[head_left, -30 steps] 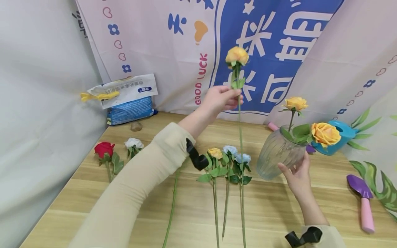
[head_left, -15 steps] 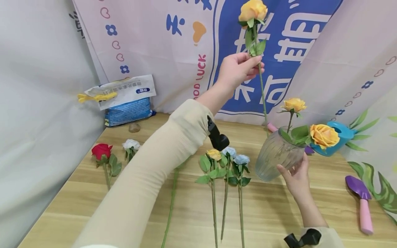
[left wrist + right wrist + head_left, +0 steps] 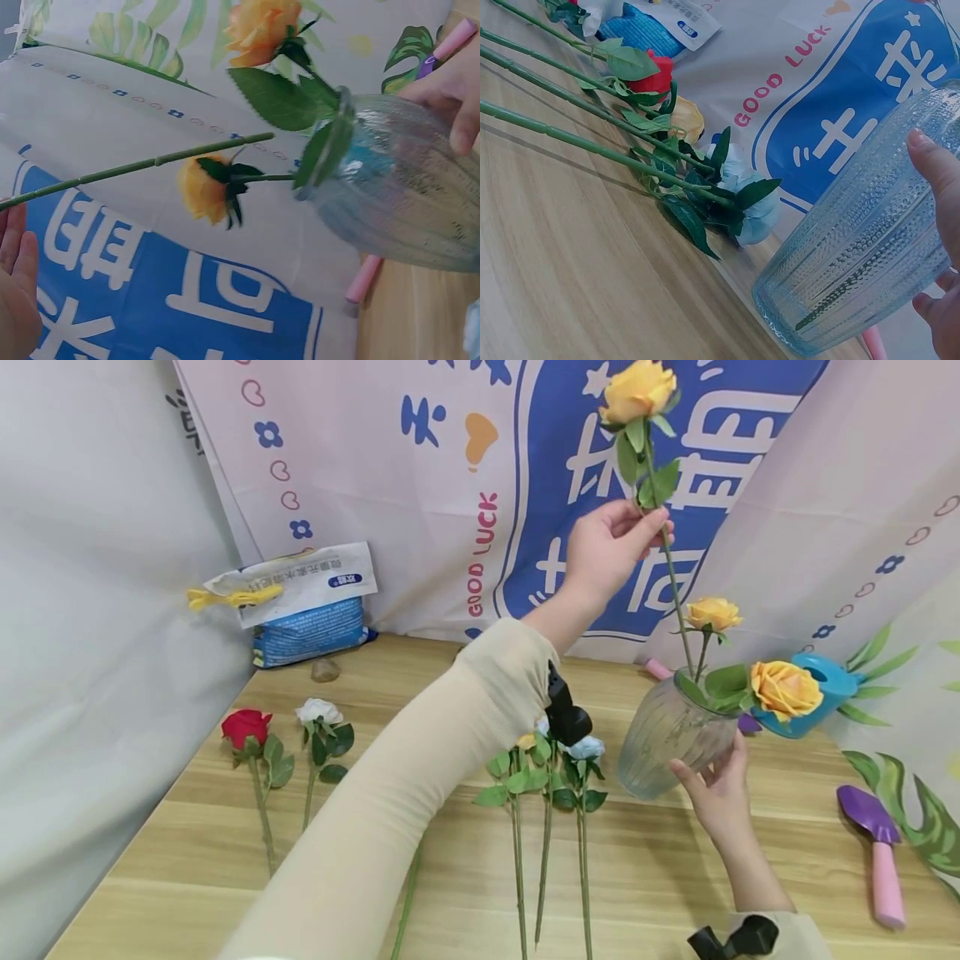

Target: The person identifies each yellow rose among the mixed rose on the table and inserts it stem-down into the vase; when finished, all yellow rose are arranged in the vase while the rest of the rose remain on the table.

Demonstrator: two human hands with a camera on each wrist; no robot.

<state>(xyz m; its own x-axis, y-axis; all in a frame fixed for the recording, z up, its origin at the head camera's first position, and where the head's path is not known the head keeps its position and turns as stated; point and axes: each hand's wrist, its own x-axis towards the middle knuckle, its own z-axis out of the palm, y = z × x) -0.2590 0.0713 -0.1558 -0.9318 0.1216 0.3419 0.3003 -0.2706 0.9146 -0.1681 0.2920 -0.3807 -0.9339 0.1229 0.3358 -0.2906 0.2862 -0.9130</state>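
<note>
My left hand pinches a yellow rose by its stem, just below the leaves, bloom upward. In the left wrist view the bare end of that stem is near the vase's mouth, apart from the rim. My right hand holds the ribbed glass vase, which leans to the right. Two yellow roses stand in it: one upright rose and one rose leaning out over the rim. In the right wrist view my thumb lies along the glass; the fingers behind are partly hidden.
Blue roses and a yellow one lie mid-table, partly behind my left sleeve. A red rose and a white rose lie left. A blue packet, blue watering can and purple-pink trowel are around.
My left hand has carried the yellow rose up and to the right, bringing its lower stem towards the vase's mouth. The right hand and the vase have stayed in place.
</note>
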